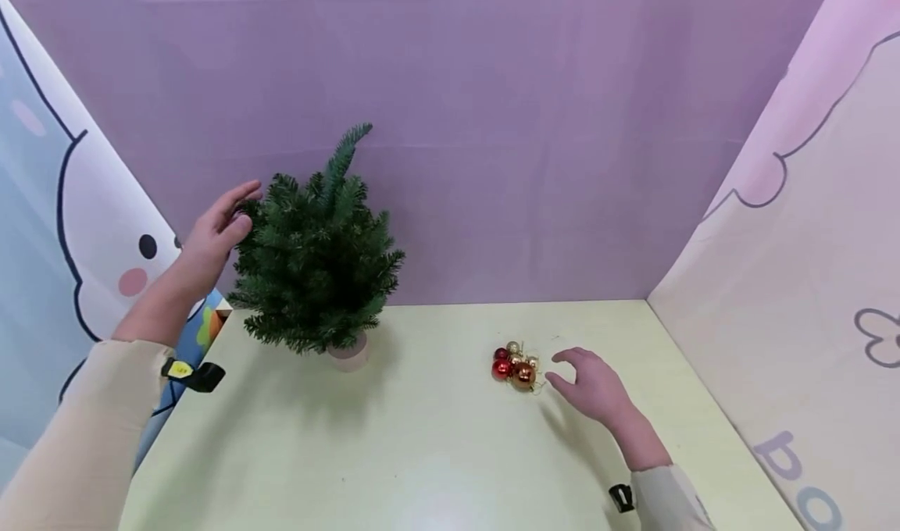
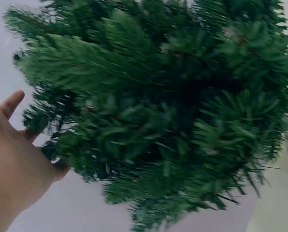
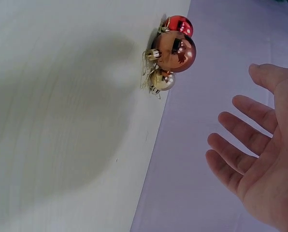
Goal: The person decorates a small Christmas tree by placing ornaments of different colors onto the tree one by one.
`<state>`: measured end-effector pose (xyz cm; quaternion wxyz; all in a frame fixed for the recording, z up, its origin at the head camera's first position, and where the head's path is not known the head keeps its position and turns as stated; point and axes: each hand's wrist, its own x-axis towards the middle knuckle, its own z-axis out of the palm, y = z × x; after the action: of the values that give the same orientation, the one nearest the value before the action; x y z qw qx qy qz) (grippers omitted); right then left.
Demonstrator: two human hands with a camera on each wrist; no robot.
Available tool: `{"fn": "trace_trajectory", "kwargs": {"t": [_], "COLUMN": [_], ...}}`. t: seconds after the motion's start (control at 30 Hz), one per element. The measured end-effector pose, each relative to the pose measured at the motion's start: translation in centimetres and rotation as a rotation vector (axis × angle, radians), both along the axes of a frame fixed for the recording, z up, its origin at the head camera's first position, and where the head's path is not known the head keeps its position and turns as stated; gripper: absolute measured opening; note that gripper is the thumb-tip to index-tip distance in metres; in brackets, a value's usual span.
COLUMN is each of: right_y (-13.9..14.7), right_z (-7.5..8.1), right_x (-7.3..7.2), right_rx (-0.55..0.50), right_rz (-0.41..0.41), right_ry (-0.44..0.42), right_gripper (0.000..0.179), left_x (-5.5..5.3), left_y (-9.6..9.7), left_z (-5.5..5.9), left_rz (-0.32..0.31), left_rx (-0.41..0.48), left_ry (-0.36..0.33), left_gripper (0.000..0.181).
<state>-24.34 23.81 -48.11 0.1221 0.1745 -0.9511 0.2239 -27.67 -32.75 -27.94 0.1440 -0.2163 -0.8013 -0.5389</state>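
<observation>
A small artificial Christmas tree (image 1: 309, 265) stands on a pale round base (image 1: 349, 354) at the left of the table. My left hand (image 1: 211, 238) is at its upper left side, fingertips among the outer branches. The left wrist view shows that hand (image 2: 18, 174) beside the green needles (image 2: 149, 111), which partly hide its fingers. Over the right of the table, my right hand (image 1: 594, 386) holds nothing, its fingers spread and slightly bent. Just left of it lies a cluster of shiny baubles: a copper one (image 1: 523, 375), a red one (image 1: 501, 369) and several smaller red and gold ones.
The pale table (image 1: 436, 445) backs onto a purple cloth (image 1: 492, 148). Printed cloths hang at the left (image 1: 119, 226) and right (image 1: 794, 265) sides. Thin gold loops (image 3: 146, 70) stick out from the baubles in the right wrist view.
</observation>
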Motion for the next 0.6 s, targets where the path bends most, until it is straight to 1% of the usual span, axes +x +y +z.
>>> {"fn": "trace_trajectory", "kwargs": {"t": [0.03,0.17,0.3,0.4,0.47,0.6], "right_y": [0.0,0.0,0.2,0.3,0.5,0.8], "right_z": [0.0,-0.4,-1.3,-2.1,-2.8,-3.8], "right_x": [-0.1,-0.5,-1.2,-1.9,-2.4,-3.3], "right_rx": [-0.001,-0.021,-0.083,-0.145,-0.186,-0.246], "right_rz": [0.004,0.013,0.029,0.040,0.038,0.027], "right_ry": [-0.002,-0.016,-0.062,-0.111,-0.144,-0.210], "right_gripper": [0.033,0.032,0.031,0.031,0.031,0.030], "left_x": [-0.1,-0.3,-0.6,-0.7,-0.8,-0.8], "left_y": [0.0,-0.1,-0.2,-0.2,-0.2,0.1], "left_z": [-0.2,-0.8,-1.3,-1.6,-1.8,-1.9], "left_rz": [0.018,0.043,0.071,0.096,0.107,0.125], "left_rx": [-0.023,-0.025,-0.089,-0.130,-0.136,-0.120], "left_ry": [-0.008,-0.019,-0.014,0.005,0.033,0.070], "left_gripper": [0.051,0.051,0.052,0.052,0.051,0.049]}}
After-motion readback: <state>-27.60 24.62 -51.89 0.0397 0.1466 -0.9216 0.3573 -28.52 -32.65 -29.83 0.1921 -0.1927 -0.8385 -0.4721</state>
